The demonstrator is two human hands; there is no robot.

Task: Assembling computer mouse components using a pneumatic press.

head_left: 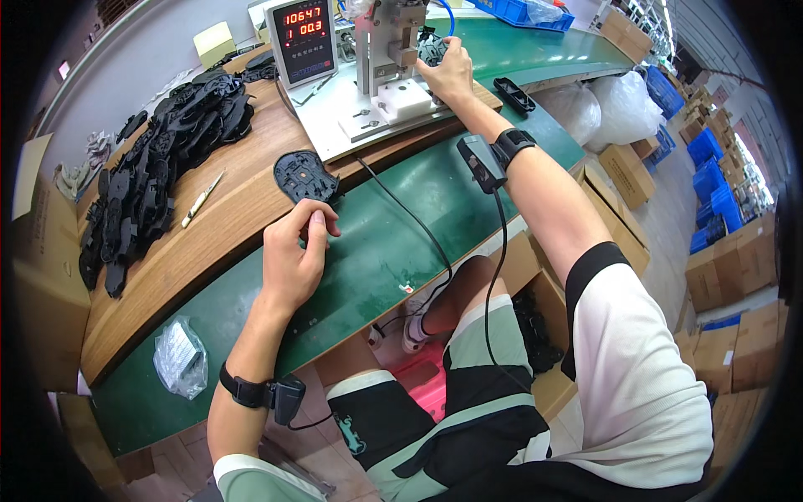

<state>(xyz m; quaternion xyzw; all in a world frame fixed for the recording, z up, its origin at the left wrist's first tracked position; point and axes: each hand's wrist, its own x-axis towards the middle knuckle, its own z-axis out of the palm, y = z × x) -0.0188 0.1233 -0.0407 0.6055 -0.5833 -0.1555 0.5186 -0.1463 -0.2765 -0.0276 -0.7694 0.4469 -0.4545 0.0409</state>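
Slippage could be threatening the black part point(303, 174) if the left hand point(294, 261) is bumping it.
It is lying just beyond that hand's narrowly curled fingers, contact being unclear; a dark piece point(431, 48) is showing beside the bent fingers of the right hand point(450, 75), whose grip I cannot tell.

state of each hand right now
Left hand: loosely curled at the edge of a black rounded plastic part; grip unclear.
Right hand: at a dark plastic part beside the silver metal press; grip cannot be told.
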